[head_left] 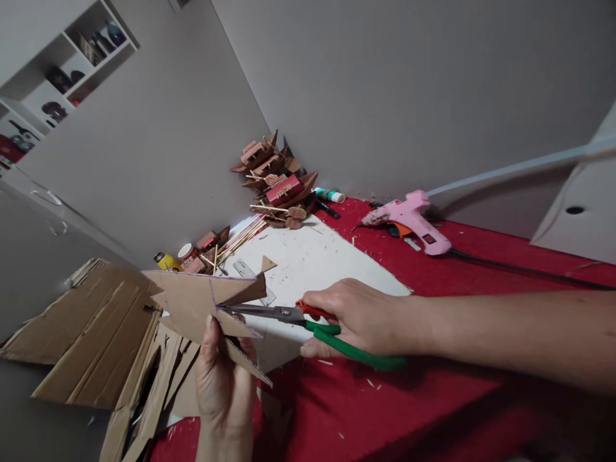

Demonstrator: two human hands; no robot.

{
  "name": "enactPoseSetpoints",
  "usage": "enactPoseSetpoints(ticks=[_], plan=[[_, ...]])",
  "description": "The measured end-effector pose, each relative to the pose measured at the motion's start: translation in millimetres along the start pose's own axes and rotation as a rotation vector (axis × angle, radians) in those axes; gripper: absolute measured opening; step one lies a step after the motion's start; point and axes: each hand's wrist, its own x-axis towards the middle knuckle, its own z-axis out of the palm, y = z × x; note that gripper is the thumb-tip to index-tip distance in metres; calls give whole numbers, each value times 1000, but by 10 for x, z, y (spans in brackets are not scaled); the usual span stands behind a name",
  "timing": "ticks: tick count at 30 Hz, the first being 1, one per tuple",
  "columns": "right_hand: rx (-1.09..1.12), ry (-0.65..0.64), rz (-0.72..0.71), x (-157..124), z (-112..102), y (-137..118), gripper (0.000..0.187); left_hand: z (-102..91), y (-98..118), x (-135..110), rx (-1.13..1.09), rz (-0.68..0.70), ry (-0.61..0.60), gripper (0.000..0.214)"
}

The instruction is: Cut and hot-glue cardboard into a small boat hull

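My left hand (pixel 221 378) grips a piece of brown cardboard (pixel 187 298) from below, thumb on its near face. Purple lines are drawn on the cardboard, and several pointed strips stick out from its right side. My right hand (pixel 356 317) is closed around the handles of a pair of scissors (pixel 289 313), one handle orange-red and the other green. The scissor blades point left and meet the cardboard at the base of a slit between two strips. Part of the left fingers is hidden behind the cardboard.
A pink glue gun (pixel 404 218) with a black cord lies on the red table cover (pixel 481 256). Several small cardboard boats (pixel 283 186) stand in the corner, near thin wooden sticks (pixel 240 240). Large cardboard sheets (pixel 96 333) lean at left. A clear ruler (pixel 244 268) lies on white paper (pixel 308 256).
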Motion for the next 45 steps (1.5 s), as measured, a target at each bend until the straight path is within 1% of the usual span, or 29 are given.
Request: enactPoseSetpoints(ticks=[4, 7, 9, 13, 17, 22, 25, 31, 39, 45], plan=[[34, 2, -2, -11, 22, 10, 47, -34, -7, 9, -7, -29, 25, 44], [29, 29, -12, -21, 45, 26, 48, -14, -10, 13, -11, -33, 43, 44], [20, 51, -26, -22, 61, 36, 48, 18, -10, 12, -12, -28, 20, 41], [7, 79, -52, -11, 82, 54, 49, 77, -9, 13, -29, -46, -76, 35], [-3, 97, -95, -5, 94, 77, 49, 86, 4, 7, -41, -78, -131, 30], [16, 119, -151, -7, 117, 106, 49, 68, 18, -10, -54, -94, -129, 27], [20, 115, -133, 4, 108, 99, 49, 72, 21, -5, -48, -82, -135, 28], [-11, 76, -66, 24, 34, 73, 50, 52, 48, 1, -44, -65, -92, 31], [-49, 64, -79, 9, 8, 48, 50, 70, 35, 6, -48, -96, -125, 27], [-33, 92, -118, 3, 20, 36, 49, 136, 31, -13, -79, -119, -122, 18]])
